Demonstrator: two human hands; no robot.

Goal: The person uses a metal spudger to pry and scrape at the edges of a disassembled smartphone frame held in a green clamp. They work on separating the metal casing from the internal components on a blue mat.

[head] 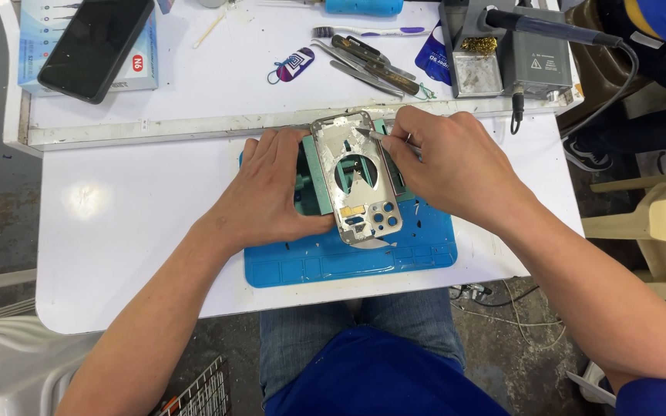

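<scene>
On white table [117, 254], blue mat [333, 266].

A bare, dull metal phone frame [356, 179] lies over a smooth blue rubbery mat [348, 258].

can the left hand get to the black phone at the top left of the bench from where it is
Probably yes. The left hand rests beside the phone frame on the green holder, and only bare white table and a low ledge lie between it and the black phone; it would have to let go.
</scene>
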